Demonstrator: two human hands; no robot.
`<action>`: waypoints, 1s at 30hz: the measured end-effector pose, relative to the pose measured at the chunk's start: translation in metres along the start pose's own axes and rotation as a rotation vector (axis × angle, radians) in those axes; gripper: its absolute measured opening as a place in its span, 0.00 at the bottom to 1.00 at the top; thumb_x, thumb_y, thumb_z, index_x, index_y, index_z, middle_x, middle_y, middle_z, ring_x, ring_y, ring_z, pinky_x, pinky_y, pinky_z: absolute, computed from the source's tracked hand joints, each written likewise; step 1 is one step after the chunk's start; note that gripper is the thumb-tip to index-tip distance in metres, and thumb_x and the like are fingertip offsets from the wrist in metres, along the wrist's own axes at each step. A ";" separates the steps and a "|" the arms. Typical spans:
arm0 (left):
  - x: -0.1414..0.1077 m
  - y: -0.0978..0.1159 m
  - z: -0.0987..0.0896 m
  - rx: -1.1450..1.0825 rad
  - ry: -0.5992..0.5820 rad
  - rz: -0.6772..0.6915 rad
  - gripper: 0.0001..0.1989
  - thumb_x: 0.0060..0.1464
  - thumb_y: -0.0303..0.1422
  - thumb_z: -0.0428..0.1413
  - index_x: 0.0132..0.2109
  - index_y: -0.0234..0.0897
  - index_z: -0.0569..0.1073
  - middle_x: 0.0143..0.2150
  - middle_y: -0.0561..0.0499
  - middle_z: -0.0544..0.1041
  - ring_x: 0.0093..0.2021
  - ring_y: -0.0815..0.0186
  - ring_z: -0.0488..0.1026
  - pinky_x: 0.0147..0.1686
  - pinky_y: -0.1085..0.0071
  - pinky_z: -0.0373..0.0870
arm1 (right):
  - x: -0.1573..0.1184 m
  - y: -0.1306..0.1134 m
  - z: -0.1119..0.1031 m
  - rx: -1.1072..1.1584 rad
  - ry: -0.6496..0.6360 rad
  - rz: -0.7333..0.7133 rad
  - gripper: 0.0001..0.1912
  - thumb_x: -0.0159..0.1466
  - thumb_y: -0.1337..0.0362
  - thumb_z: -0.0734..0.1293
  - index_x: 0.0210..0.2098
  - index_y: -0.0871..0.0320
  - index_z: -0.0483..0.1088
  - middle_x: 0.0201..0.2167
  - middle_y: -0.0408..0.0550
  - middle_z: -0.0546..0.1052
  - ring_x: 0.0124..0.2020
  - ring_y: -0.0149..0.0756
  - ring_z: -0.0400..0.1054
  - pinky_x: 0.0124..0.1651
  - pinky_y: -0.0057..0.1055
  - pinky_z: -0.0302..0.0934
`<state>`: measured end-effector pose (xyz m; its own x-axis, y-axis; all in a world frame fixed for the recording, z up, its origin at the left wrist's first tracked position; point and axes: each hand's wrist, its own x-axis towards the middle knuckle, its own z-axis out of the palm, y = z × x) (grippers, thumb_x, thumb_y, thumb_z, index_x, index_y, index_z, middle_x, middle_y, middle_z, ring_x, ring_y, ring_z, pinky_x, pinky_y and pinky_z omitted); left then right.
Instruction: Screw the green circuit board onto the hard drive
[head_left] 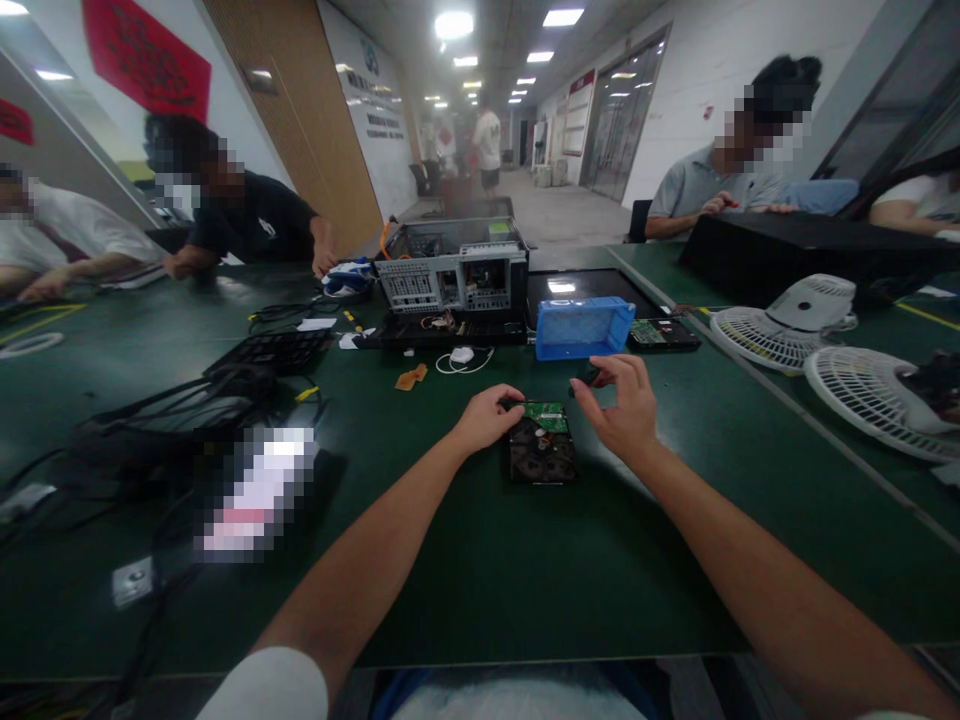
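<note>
A hard drive with a green circuit board at its far end lies on the green table, in front of me. My left hand grips the drive's far left corner between thumb and fingers. Just beyond the drive's far right corner, my right hand is raised and pinches a small dark object, too small to make out. Behind my right hand stands a blue plastic tray, tilted up with its inside towards me.
An opened computer case stands at the back centre. Another drive lies right of the blue tray. White fans are on the right, black cables on the left. Orange pieces and a white cable lie nearer. Several people sit around.
</note>
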<state>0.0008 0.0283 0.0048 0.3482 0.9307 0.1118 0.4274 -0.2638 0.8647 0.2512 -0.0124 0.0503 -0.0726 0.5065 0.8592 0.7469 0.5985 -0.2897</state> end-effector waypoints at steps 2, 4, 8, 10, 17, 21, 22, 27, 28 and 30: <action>0.001 -0.001 0.000 0.005 -0.001 -0.005 0.15 0.59 0.38 0.60 0.51 0.38 0.77 0.27 0.56 0.73 0.23 0.69 0.68 0.23 0.74 0.60 | 0.001 0.001 -0.001 -0.009 -0.026 -0.009 0.22 0.66 0.60 0.69 0.59 0.51 0.65 0.48 0.53 0.70 0.40 0.41 0.71 0.45 0.45 0.74; 0.001 -0.002 0.000 0.008 -0.004 0.001 0.15 0.59 0.38 0.60 0.51 0.38 0.77 0.27 0.56 0.73 0.24 0.70 0.67 0.23 0.74 0.60 | 0.002 0.002 -0.002 -0.015 -0.040 -0.015 0.23 0.67 0.62 0.68 0.61 0.52 0.64 0.49 0.54 0.71 0.42 0.42 0.71 0.48 0.46 0.73; 0.000 -0.003 -0.001 0.008 -0.011 0.025 0.15 0.60 0.38 0.59 0.52 0.38 0.76 0.31 0.54 0.75 0.25 0.70 0.68 0.24 0.74 0.61 | 0.001 0.006 0.001 -0.022 -0.019 -0.013 0.25 0.66 0.63 0.67 0.62 0.53 0.63 0.50 0.55 0.72 0.43 0.44 0.71 0.49 0.48 0.73; 0.000 -0.003 -0.001 0.012 -0.010 0.038 0.15 0.60 0.38 0.59 0.52 0.38 0.76 0.32 0.54 0.75 0.25 0.70 0.68 0.24 0.74 0.62 | -0.001 0.008 0.003 -0.012 -0.009 -0.004 0.25 0.66 0.62 0.68 0.61 0.53 0.63 0.51 0.56 0.72 0.44 0.44 0.72 0.48 0.48 0.73; 0.000 -0.003 -0.001 0.027 0.010 0.071 0.15 0.61 0.37 0.59 0.53 0.37 0.76 0.42 0.50 0.78 0.28 0.70 0.69 0.28 0.73 0.65 | -0.005 0.011 0.009 0.046 0.021 0.041 0.25 0.65 0.60 0.71 0.60 0.53 0.64 0.55 0.56 0.74 0.43 0.42 0.76 0.46 0.45 0.75; 0.000 -0.004 0.000 0.035 0.012 0.093 0.15 0.61 0.36 0.59 0.54 0.37 0.76 0.50 0.47 0.77 0.29 0.71 0.70 0.30 0.73 0.67 | -0.005 0.009 0.008 0.005 0.024 0.044 0.26 0.66 0.59 0.71 0.61 0.52 0.64 0.55 0.54 0.76 0.40 0.40 0.77 0.46 0.44 0.75; 0.000 -0.004 0.000 0.040 0.012 0.094 0.15 0.61 0.35 0.59 0.54 0.37 0.76 0.51 0.47 0.77 0.29 0.71 0.70 0.30 0.73 0.68 | -0.004 0.009 0.008 -0.010 0.023 0.041 0.25 0.66 0.59 0.71 0.61 0.52 0.64 0.55 0.54 0.76 0.39 0.39 0.76 0.46 0.43 0.75; 0.001 -0.007 -0.001 0.051 0.014 0.085 0.16 0.61 0.35 0.59 0.54 0.37 0.76 0.50 0.46 0.77 0.31 0.70 0.70 0.31 0.73 0.68 | -0.002 0.007 0.003 -0.029 0.017 -0.012 0.23 0.67 0.62 0.70 0.60 0.54 0.65 0.53 0.54 0.77 0.40 0.40 0.76 0.45 0.42 0.75; 0.001 -0.007 -0.001 0.045 0.009 0.078 0.16 0.61 0.35 0.59 0.55 0.37 0.76 0.50 0.46 0.78 0.32 0.70 0.70 0.31 0.73 0.68 | -0.002 0.006 0.002 -0.031 0.017 -0.024 0.23 0.67 0.63 0.69 0.60 0.54 0.66 0.53 0.55 0.76 0.41 0.41 0.76 0.46 0.43 0.75; 0.001 -0.007 -0.001 0.032 0.006 0.063 0.16 0.61 0.35 0.60 0.55 0.37 0.76 0.49 0.46 0.78 0.32 0.69 0.70 0.31 0.73 0.68 | -0.001 0.006 0.002 -0.029 0.016 -0.041 0.23 0.67 0.64 0.69 0.61 0.54 0.66 0.52 0.55 0.76 0.42 0.41 0.76 0.45 0.43 0.75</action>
<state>-0.0024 0.0312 -0.0002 0.3698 0.9137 0.1685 0.4313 -0.3295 0.8399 0.2548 -0.0080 0.0468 -0.0930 0.4721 0.8766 0.7625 0.5999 -0.2422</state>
